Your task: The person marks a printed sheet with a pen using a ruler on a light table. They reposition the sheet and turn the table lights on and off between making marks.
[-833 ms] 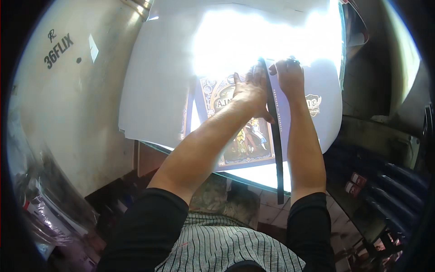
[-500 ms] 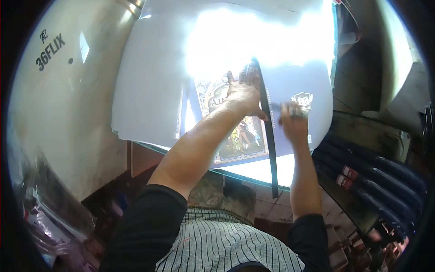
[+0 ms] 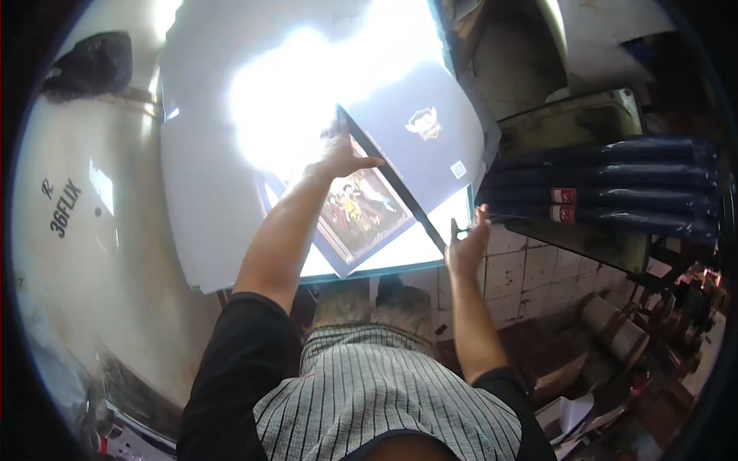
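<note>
A blue printed sheet (image 3: 396,92) lies on a brightly lit, glass-edged table, with a framed picture of several figures on its left part and a pale crest on its right. Across it runs a long black straightedge (image 3: 392,178), slanting down toward me. My left hand (image 3: 337,157) presses on the sheet and straightedge, thumb stretched over the strip and fingers spread; glare washes out the fingertips. Beside the straightedge's near end, at the table's front edge, my right hand (image 3: 467,244) has its fingers bent. Something small and dark shows between them, too little to name.
Large white sheets (image 3: 204,177) cover the table's left side. Dark blue plastic-wrapped rolls (image 3: 615,188) lie to the right. A pale panel (image 3: 108,246) stands on the left, with a black bag (image 3: 100,63) above it. Tiled floor (image 3: 507,265) shows at lower right.
The view has turned, so table and sheet sit further left and tilted. My right hand has come down from beside the straightedge's middle to its near end. My left hand still presses there.
</note>
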A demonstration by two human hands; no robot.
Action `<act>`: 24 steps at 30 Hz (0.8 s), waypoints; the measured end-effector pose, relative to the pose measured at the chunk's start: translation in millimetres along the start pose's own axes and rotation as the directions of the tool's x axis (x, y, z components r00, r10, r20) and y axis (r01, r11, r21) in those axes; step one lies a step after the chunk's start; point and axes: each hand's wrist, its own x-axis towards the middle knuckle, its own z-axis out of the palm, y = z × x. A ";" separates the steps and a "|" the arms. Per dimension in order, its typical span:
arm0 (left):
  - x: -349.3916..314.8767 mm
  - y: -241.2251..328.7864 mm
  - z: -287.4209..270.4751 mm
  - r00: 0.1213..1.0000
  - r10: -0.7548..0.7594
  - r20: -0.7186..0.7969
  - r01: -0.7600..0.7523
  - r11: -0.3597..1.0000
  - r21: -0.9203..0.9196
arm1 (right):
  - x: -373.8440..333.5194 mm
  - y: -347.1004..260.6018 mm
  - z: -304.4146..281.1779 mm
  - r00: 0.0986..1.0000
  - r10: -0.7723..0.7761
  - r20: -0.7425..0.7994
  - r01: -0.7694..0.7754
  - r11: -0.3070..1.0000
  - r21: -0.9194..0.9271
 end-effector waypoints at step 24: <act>91.6 -166.8 -363.1 0.743 0.210 -0.635 -0.216 0.974 0.070 | 17.9 -1.4 37.4 0.963 0.264 -0.055 -0.263 0.878 -0.399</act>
